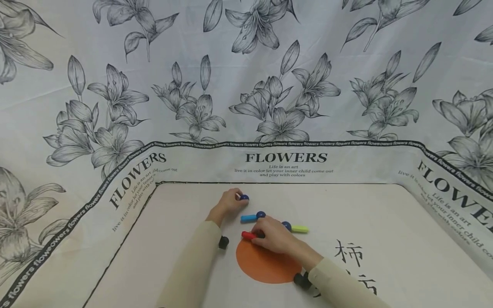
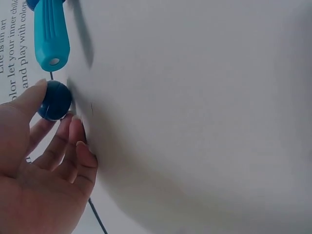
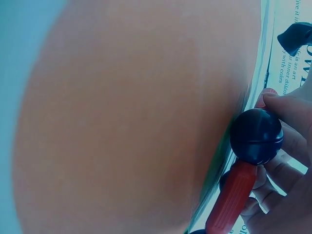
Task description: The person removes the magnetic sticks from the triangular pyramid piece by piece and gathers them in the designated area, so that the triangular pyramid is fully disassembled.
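In the head view my left hand [image 1: 233,200] pinches a dark blue ball [image 1: 244,197] near the table's far side. The left wrist view shows that ball [image 2: 56,101] between thumb and fingertips, apart from the end of a light blue rod [image 2: 51,41]. Closer in, my right hand [image 1: 275,235] grips a dark blue ball [image 3: 256,136] joined to a red rod [image 1: 248,235]. That ball is mostly hidden by the fingers in the head view. Between the hands lies the light blue rod [image 1: 248,218] with a blue ball [image 1: 261,215] at its right end.
Behind the right hand, a yellow-green rod [image 1: 299,229] meets another blue ball [image 1: 286,225]. The pale tabletop [image 1: 385,214] bears a printed orange circle [image 1: 265,265] and black characters [image 1: 348,253]. A flower-printed cloth [image 1: 285,128] rises along the back and sides.
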{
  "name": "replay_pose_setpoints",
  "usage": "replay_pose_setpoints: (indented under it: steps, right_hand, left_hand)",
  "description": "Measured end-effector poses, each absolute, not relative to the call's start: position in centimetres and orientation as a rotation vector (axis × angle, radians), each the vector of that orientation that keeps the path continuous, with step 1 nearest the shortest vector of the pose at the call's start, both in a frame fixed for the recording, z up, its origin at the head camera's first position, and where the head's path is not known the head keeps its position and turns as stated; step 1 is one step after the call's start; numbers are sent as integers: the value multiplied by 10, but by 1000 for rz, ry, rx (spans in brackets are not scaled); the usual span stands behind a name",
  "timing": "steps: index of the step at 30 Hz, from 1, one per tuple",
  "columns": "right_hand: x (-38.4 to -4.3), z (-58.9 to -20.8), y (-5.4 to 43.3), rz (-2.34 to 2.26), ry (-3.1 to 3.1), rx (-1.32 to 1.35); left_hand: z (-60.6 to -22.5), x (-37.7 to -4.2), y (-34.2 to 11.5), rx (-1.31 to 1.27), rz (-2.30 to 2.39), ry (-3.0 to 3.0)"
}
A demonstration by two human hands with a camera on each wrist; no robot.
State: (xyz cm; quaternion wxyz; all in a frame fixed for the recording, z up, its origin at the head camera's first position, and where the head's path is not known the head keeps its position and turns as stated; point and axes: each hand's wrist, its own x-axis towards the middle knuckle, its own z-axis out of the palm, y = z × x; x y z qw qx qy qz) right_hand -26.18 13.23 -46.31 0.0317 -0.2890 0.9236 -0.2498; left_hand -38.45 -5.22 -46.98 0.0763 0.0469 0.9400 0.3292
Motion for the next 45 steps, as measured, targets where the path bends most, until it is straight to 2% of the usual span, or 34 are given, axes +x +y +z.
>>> replay_pose_setpoints:
  steps: [10, 19, 27, 36, 45]
  right_hand:
    - [-262, -457, 136, -751, 2828, -920]
    - [-268, -437, 151, -824, 2813, -960]
    - [-279, -438, 165, -835, 2878, -836]
    - [-293, -443, 167, -852, 2920, -671]
    - [-312, -453, 158, -916, 2840, -592]
  left_hand:
    - [-471, -381, -60, 135, 994, 2825]
    - [-466, -370, -85, 260, 1037, 2825]
    - [-464, -352, -99, 429, 1064, 2739]
    - [-465, -333, -91, 598, 1064, 2628]
    - [-469, -325, -80, 616, 1028, 2621]
